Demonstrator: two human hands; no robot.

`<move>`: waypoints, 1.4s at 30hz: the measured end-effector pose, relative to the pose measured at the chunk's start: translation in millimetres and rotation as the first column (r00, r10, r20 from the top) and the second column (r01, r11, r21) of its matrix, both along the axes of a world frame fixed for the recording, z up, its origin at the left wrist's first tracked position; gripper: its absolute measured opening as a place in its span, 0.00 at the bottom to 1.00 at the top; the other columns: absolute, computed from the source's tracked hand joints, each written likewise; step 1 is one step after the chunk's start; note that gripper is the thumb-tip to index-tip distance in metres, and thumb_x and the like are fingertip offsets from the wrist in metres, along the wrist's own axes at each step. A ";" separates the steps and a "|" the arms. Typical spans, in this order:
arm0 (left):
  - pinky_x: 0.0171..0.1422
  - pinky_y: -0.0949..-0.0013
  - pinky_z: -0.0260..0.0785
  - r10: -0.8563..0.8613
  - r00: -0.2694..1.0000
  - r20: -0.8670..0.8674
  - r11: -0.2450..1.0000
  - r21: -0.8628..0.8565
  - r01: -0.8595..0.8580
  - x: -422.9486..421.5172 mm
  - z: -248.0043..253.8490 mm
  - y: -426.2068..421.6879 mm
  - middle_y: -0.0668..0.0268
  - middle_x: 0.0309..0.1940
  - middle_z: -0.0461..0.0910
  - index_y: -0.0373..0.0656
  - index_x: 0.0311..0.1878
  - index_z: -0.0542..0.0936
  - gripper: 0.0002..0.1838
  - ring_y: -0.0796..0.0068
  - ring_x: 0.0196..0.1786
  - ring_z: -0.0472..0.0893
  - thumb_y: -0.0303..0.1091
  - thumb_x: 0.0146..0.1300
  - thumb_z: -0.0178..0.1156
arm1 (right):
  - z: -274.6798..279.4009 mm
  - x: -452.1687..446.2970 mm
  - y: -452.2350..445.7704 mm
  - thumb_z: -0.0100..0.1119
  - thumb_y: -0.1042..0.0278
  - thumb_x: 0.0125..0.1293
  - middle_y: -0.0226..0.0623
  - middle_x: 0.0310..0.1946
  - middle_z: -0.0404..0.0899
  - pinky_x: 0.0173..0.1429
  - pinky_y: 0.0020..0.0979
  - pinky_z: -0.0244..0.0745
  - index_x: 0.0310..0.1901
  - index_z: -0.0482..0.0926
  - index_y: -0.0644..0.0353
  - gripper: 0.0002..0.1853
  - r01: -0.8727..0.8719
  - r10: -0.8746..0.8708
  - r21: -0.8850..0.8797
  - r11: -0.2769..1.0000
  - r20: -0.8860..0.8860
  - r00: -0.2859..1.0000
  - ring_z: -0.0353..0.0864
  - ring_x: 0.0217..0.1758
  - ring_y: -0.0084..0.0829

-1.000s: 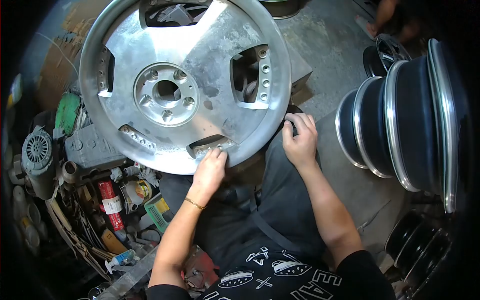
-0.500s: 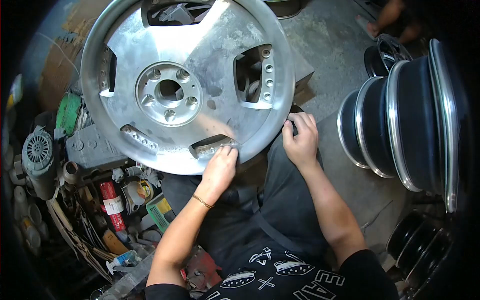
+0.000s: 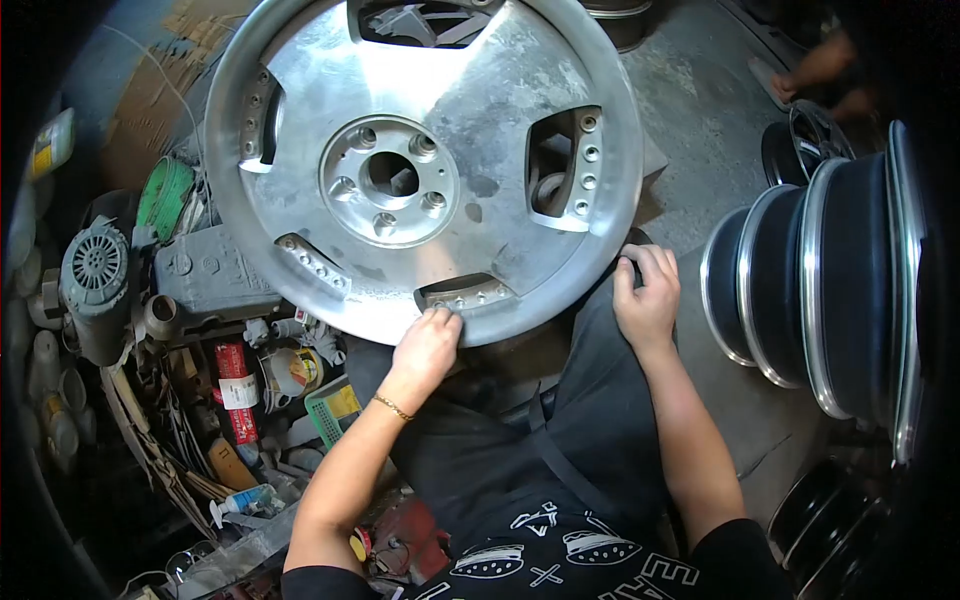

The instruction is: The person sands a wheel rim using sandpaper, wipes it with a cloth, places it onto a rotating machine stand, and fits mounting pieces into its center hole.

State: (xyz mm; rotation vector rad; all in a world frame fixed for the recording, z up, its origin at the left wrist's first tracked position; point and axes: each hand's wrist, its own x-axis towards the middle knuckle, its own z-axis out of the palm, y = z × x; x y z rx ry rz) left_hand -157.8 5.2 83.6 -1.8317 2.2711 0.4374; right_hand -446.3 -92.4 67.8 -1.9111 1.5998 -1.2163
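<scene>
A large bare-metal wheel rim [image 3: 400, 270] lies face up before me, with a round hub, bolt holes and several cut-out windows. My left hand [image 3: 428, 350] has its fingers bent and pressed together on the metal, at the left end of the lower window [image 3: 465, 293]. Whatever may be under those fingertips is hidden. Beside the rim's lower right edge, my right hand [image 3: 647, 300] rests by my knee, thumb and fingers closed together. I cannot make out what is between them.
Silver-lipped black wheel barrels [image 3: 830, 290] stand at right, with more dark rims [image 3: 825, 520] below. A grey motor [image 3: 98, 285], green roll [image 3: 165, 198], red-wrapped package [image 3: 236, 395] and clutter fill the left. Another person's foot [image 3: 770, 82] shows at top right.
My left hand has slid left along the lower window's edge, from its right end to its left. My right hand stays by the knee. The whole view has shifted, putting things farther right.
</scene>
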 end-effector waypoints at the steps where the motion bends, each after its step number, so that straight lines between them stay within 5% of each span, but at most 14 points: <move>1: 0.57 0.59 0.73 0.017 1.000 0.024 0.999 0.031 -0.017 2.3 6.0 -0.4 0.53 0.41 0.78 0.35 0.42 0.77 0.10 0.55 0.50 0.79 0.23 0.56 0.53 | -0.5 -1.3 0.3 0.58 0.75 0.57 0.40 0.34 0.81 0.48 0.40 0.72 0.35 0.81 0.63 0.05 0.002 -0.002 0.001 1.000 0.004 1.000 0.76 0.41 0.45; 6: 0.57 0.59 0.73 -0.005 0.965 -0.260 0.981 -0.190 -0.046 -37.7 -18.8 -0.5 0.53 0.43 0.78 0.35 0.43 0.77 0.12 0.54 0.51 0.78 0.21 0.56 0.53 | 2.0 0.0 1.7 0.58 0.75 0.57 0.40 0.34 0.81 0.48 0.40 0.71 0.35 0.81 0.63 0.05 0.004 -0.004 -0.008 1.000 0.002 1.000 0.76 0.40 0.44; 18: 0.52 0.66 0.69 -0.097 0.991 0.090 0.976 -0.187 0.113 11.5 -2.0 14.0 0.63 0.37 0.77 0.41 0.35 0.79 0.06 0.66 0.46 0.76 0.29 0.56 0.55 | -1.4 -1.8 1.2 0.58 0.74 0.59 0.42 0.35 0.80 0.50 0.40 0.71 0.36 0.81 0.64 0.06 -0.010 0.012 0.023 1.000 -0.082 0.997 0.76 0.42 0.45; 24: 0.57 0.60 0.71 -0.019 0.964 -0.266 0.961 -0.269 -0.055 -53.6 -23.8 1.3 0.55 0.39 0.76 0.35 0.38 0.77 0.08 0.56 0.48 0.76 0.23 0.53 0.55 | -5.0 6.8 1.8 0.57 0.75 0.59 0.43 0.35 0.80 0.50 0.40 0.71 0.35 0.80 0.65 0.05 -0.036 0.037 0.017 0.999 -0.064 0.997 0.76 0.41 0.45; 30: 0.55 0.62 0.72 0.035 0.999 -0.001 0.990 -0.136 -0.035 6.7 -10.4 10.1 0.57 0.38 0.77 0.38 0.34 0.80 0.07 0.59 0.49 0.76 0.28 0.56 0.54 | -0.7 1.4 0.7 0.57 0.75 0.58 0.43 0.35 0.80 0.50 0.41 0.71 0.36 0.80 0.65 0.05 -0.009 0.012 0.034 0.999 -0.087 0.996 0.76 0.41 0.45; 38: 0.57 0.59 0.72 -0.002 0.944 -0.329 0.964 -0.252 -0.086 -62.7 -25.2 -6.9 0.53 0.41 0.76 0.34 0.36 0.77 0.07 0.56 0.49 0.76 0.23 0.54 0.55 | -4.0 9.7 2.5 0.57 0.74 0.59 0.43 0.36 0.80 0.50 0.41 0.70 0.36 0.80 0.65 0.06 -0.020 0.024 0.052 0.998 -0.091 0.996 0.76 0.43 0.45; 42: 0.54 0.61 0.73 -0.011 0.979 -0.204 0.979 -0.200 -0.031 -45.1 -20.3 -0.4 0.54 0.37 0.77 0.37 0.34 0.79 0.06 0.59 0.49 0.77 0.26 0.54 0.56 | -4.2 8.5 0.7 0.57 0.75 0.59 0.43 0.35 0.80 0.50 0.41 0.70 0.36 0.79 0.65 0.05 -0.034 0.039 0.061 0.998 -0.086 0.996 0.76 0.42 0.46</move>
